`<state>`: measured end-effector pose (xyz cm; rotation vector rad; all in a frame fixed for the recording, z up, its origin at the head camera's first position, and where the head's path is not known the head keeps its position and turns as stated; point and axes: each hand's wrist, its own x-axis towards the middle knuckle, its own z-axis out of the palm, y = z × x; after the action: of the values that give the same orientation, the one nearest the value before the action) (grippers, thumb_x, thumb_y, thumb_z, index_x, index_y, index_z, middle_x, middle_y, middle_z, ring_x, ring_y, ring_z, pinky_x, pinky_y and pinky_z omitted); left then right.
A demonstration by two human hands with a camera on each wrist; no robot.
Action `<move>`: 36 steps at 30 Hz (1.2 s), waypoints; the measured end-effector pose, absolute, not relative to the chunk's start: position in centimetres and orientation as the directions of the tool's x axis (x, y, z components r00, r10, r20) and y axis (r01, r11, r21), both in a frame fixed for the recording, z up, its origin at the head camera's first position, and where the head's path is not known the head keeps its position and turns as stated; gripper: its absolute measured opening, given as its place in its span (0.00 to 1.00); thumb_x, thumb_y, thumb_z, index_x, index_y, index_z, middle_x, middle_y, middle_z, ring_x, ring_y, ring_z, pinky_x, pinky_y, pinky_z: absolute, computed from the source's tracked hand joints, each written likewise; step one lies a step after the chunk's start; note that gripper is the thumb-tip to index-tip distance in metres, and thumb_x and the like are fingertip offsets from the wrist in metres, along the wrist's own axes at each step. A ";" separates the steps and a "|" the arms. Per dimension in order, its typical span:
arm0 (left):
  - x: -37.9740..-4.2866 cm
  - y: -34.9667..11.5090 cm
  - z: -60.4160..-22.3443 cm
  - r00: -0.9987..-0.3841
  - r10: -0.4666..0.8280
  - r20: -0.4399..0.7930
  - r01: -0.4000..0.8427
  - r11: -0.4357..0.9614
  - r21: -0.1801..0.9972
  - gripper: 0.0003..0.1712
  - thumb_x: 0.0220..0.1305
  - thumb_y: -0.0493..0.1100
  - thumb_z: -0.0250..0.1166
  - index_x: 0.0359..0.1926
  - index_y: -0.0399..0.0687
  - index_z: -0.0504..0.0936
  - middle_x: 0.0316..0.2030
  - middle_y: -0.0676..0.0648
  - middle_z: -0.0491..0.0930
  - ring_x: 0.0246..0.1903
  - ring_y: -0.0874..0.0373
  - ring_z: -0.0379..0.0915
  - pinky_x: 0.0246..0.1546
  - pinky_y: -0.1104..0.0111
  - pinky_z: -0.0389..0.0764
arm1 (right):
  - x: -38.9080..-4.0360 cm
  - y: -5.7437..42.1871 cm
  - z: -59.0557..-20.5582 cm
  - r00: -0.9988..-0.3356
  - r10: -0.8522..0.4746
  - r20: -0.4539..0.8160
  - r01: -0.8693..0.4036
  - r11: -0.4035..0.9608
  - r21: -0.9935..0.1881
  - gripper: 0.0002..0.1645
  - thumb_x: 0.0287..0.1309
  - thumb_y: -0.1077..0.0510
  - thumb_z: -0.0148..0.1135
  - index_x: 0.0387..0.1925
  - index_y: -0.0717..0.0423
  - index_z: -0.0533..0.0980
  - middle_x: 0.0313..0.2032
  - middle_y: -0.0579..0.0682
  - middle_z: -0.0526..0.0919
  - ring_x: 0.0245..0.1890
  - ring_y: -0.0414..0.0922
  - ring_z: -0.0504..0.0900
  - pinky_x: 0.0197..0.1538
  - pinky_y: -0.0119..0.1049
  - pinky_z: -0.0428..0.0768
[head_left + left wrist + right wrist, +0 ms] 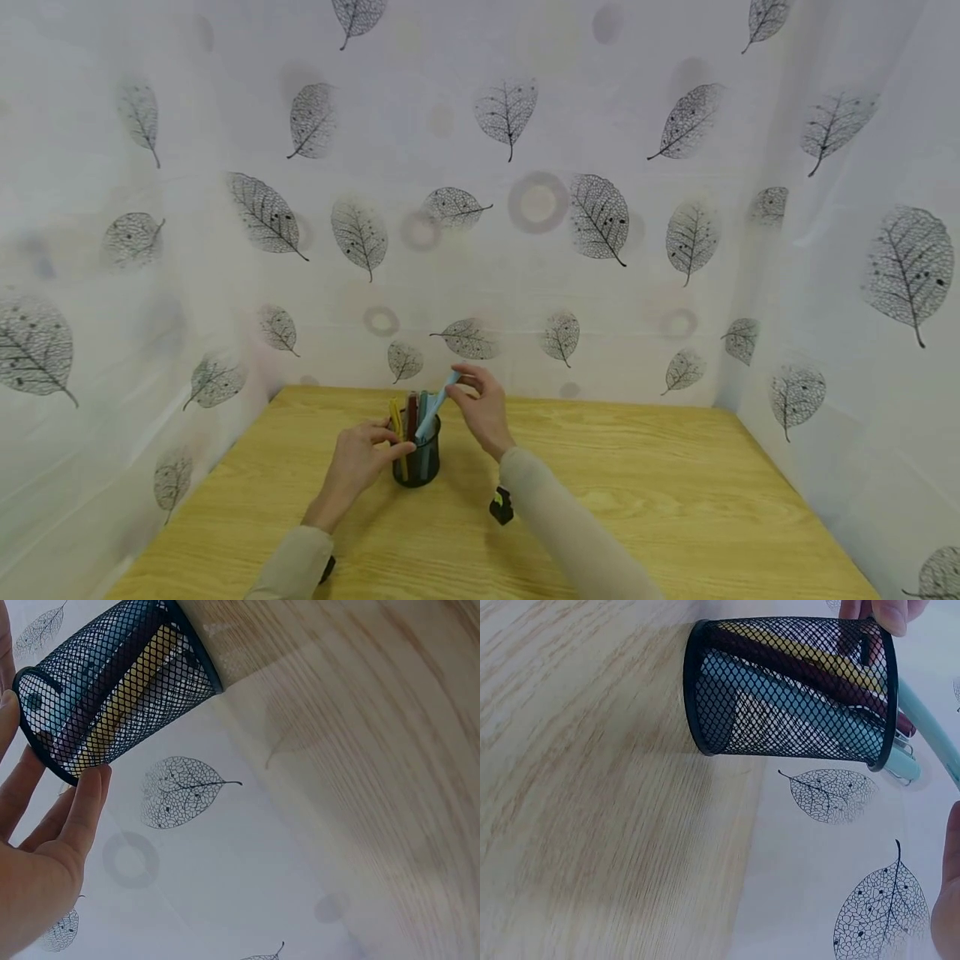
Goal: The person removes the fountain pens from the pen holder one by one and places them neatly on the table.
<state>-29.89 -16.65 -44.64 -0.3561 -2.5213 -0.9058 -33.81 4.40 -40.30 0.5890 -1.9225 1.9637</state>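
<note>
A black mesh pen cup [426, 468] stands upright on the wooden table, with a yellow pen [395, 411], a dark red pen [412, 414] and a blue-green pen [761, 686] inside. My left hand [355, 463] holds the cup by its rim, thumb on one side and fingers on the other, as the left wrist view shows. Between thumb and fingertips, my right hand [483, 410] pinches the upper end of a light blue pen [437, 406]. This pen leans to the right, its lower end at the cup's mouth.
The wooden table [660, 492] reaches back to a pale curtain [525, 292] printed with leaves, which also hangs along both sides. A black wrist camera [501, 506] hangs under the right sleeve.
</note>
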 end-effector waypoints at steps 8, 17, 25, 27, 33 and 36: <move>-30.0 -16.7 -44.7 -0.882 0.086 0.464 0.366 0.745 0.558 0.15 0.52 0.54 0.75 0.29 0.47 0.90 0.50 0.36 0.83 0.50 0.41 0.81 0.46 0.50 0.82 | -34.0 5.0 -40.3 -0.862 -0.016 0.507 -0.505 -0.069 -0.860 0.23 0.59 0.72 0.62 0.57 0.67 0.75 0.55 0.65 0.76 0.54 0.60 0.80 0.50 0.36 0.84; -30.1 -16.6 -44.8 -0.867 0.101 0.489 0.385 0.758 0.526 0.15 0.52 0.54 0.75 0.27 0.47 0.89 0.49 0.36 0.84 0.49 0.40 0.81 0.46 0.49 0.82 | -33.9 5.5 -40.2 -0.859 0.000 0.512 -0.507 -0.136 -0.851 0.23 0.58 0.73 0.62 0.57 0.69 0.75 0.53 0.73 0.73 0.53 0.66 0.78 0.49 0.36 0.84; -30.1 -16.7 -44.7 -0.884 0.095 0.458 0.367 0.748 0.553 0.14 0.51 0.53 0.76 0.28 0.47 0.90 0.50 0.36 0.83 0.51 0.41 0.80 0.47 0.49 0.82 | -33.9 6.2 -40.4 -0.877 0.010 0.480 -0.478 -0.113 -0.871 0.24 0.58 0.73 0.62 0.57 0.68 0.75 0.51 0.63 0.78 0.53 0.65 0.78 0.49 0.35 0.84; -30.2 -16.7 -44.7 -0.886 0.094 0.454 0.364 0.746 0.557 0.14 0.52 0.53 0.75 0.28 0.47 0.90 0.50 0.36 0.83 0.51 0.41 0.80 0.48 0.49 0.82 | -33.9 6.5 -40.5 -0.884 0.002 0.468 -0.465 -0.108 -0.878 0.24 0.58 0.73 0.62 0.57 0.68 0.75 0.51 0.62 0.78 0.54 0.65 0.78 0.48 0.34 0.84; -30.2 -16.7 -44.7 -0.896 0.078 0.437 0.346 0.739 0.578 0.13 0.52 0.53 0.76 0.28 0.48 0.90 0.50 0.36 0.83 0.52 0.41 0.79 0.48 0.50 0.82 | -34.0 7.4 -41.0 -0.899 -0.046 0.436 -0.432 -0.075 -0.899 0.24 0.58 0.72 0.61 0.58 0.68 0.75 0.53 0.63 0.77 0.53 0.64 0.78 0.47 0.33 0.83; -30.1 -16.7 -44.7 -0.899 0.076 0.432 0.341 0.740 0.579 0.13 0.52 0.53 0.76 0.28 0.49 0.90 0.51 0.36 0.83 0.53 0.41 0.79 0.48 0.50 0.82 | -34.1 7.8 -41.3 -0.905 -0.066 0.419 -0.418 -0.038 -0.908 0.24 0.58 0.72 0.61 0.58 0.68 0.75 0.55 0.64 0.77 0.52 0.62 0.79 0.46 0.33 0.84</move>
<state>-30.11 -16.71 -44.69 -0.3199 -2.5589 -0.9584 -34.07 7.80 -41.31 0.5168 -1.9863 2.0335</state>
